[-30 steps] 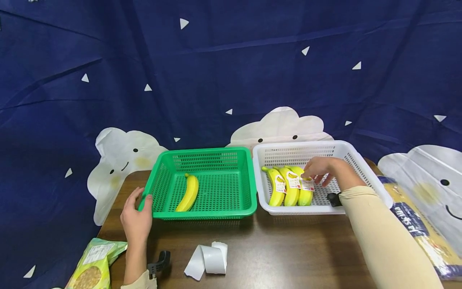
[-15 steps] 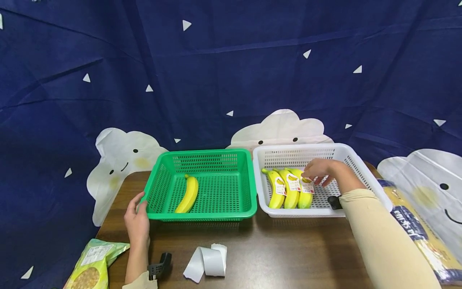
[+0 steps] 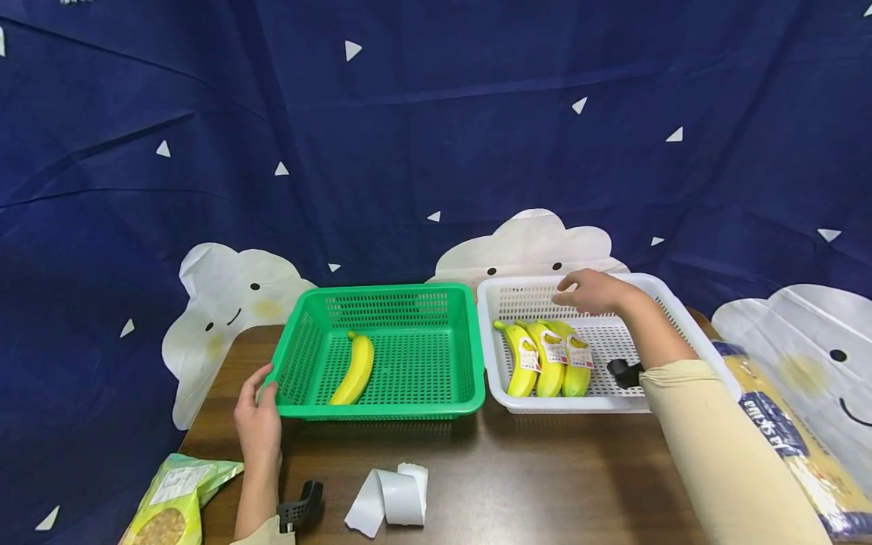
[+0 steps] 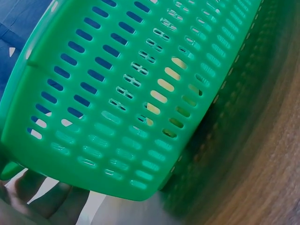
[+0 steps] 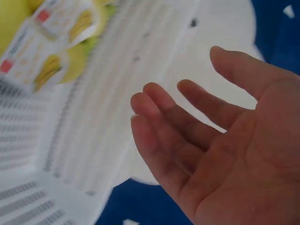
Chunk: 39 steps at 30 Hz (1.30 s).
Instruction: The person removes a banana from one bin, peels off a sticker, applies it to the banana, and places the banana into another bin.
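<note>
A green plastic basket (image 3: 381, 411) with slotted sides holds one banana (image 3: 354, 369). My left hand (image 3: 259, 420) grips its rim at the front left corner; the left wrist view has those fingers (image 4: 56, 201) partly behind the green rim. To the right, three bananas (image 3: 550, 359) with white picture labels lie side by side in a white basket (image 3: 572, 406). Over the back part of that basket hovers my right hand (image 3: 591, 291), fingers relaxed and holding nothing. Its palm and loosely bent fingers show in the right wrist view, apart from the labelled bananas (image 5: 75, 63).
A curled white paper strip (image 3: 395, 496) lies on the brown table (image 3: 518, 484) in front. A yellow-green food bag (image 3: 170, 503) is at the lower left, a pasta bag (image 3: 777, 431) at the right. Behind the baskets hangs a dark blue cloth (image 3: 436, 136) with clouds.
My right hand has let go of the rightmost labelled banana and lifted up and back from it. My left hand has shifted slightly at the green basket's corner, its thumb drawn back from inside.
</note>
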### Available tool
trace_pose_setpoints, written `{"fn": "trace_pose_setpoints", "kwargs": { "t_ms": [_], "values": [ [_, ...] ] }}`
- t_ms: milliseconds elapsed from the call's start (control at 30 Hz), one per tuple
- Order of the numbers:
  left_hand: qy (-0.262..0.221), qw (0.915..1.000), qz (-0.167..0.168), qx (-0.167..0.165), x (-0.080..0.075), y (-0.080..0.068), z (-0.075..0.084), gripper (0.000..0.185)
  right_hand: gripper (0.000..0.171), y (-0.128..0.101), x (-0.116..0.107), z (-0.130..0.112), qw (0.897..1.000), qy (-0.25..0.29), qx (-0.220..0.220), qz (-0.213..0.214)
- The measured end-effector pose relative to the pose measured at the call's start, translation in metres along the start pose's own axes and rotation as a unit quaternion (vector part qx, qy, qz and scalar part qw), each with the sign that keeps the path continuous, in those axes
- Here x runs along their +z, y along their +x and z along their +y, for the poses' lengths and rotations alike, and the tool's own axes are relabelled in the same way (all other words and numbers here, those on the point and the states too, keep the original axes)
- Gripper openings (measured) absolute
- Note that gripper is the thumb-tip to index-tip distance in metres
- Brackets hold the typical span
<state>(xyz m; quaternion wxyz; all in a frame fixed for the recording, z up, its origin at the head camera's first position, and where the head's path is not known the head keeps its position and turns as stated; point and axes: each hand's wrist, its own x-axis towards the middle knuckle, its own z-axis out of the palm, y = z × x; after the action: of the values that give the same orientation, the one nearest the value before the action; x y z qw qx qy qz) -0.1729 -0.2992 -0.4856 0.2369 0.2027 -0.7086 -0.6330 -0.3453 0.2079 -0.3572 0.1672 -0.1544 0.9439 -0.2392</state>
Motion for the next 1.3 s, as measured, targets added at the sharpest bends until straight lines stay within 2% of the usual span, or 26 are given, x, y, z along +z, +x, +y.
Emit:
{"fn": "trace_pose_setpoints", "kwargs": {
  "t_ms": [100,267,533,833,1000,1167,1300],
  "values": [
    [0.002,1.0,0.0,-0.003,-0.001,0.0,0.0,0.036,0.051,0.001,-0.001,-0.018,0.999,-0.019,-0.022,0.019],
    [-0.001,1.0,-0.001,-0.006,-0.001,-0.002,0.0,0.037,0.051,0.0,0.0,-0.045,0.998,-0.013,-0.047,0.031],
    [0.004,1.0,0.001,0.002,0.002,-0.002,-0.002,0.036,0.049,0.002,0.016,-0.086,0.995,-0.014,-0.096,0.019],
    [0.005,0.9999,0.008,0.005,0.002,-0.002,-0.002,0.035,0.043,0.029,0.031,-0.147,0.988,-0.022,-0.147,-0.029],
    [0.0,1.0,0.008,0.004,0.001,-0.001,-0.001,0.035,0.045,0.05,0.046,-0.172,0.983,-0.05,-0.162,-0.07],
    [-0.001,0.9999,0.01,0.007,-0.001,-0.001,-0.002,0.035,0.048,0.069,0.068,-0.192,0.98,-0.052,-0.152,-0.119],
    [0.0,0.9999,0.009,0.008,0.0,-0.001,-0.002,0.035,0.049,0.079,0.086,-0.2,0.978,-0.026,-0.137,-0.157]
  ]
}}
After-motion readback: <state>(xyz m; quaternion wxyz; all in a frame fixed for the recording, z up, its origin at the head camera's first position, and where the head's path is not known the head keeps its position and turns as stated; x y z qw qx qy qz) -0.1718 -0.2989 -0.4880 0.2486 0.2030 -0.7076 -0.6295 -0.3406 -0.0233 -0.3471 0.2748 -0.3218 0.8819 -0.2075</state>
